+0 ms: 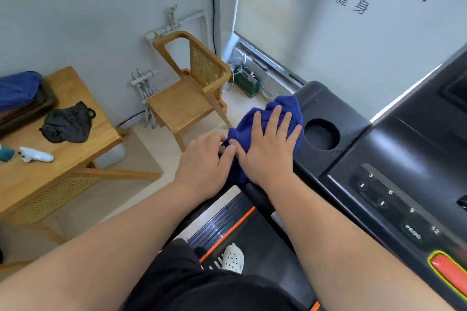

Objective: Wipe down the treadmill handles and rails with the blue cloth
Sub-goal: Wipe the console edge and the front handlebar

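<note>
- Blue cloth (pixel 267 116) is lying bunched on the handle (pixel 255 195) at the console's (pixel 353 139) left corner
- Right hand (pixel 267 151) is pressing it, fingers flat and spread
- Left hand (pixel 204 161) is pinching its edge
- Cup holder (pixel 321 134) is sitting just beside; chair (pixel 187 98) beyond

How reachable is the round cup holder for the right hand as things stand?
Probably yes. The right hand lies flat on the blue cloth, just beside the cup holder and close to its rim. Nothing stands between them, and the recess looks open from above.
</note>
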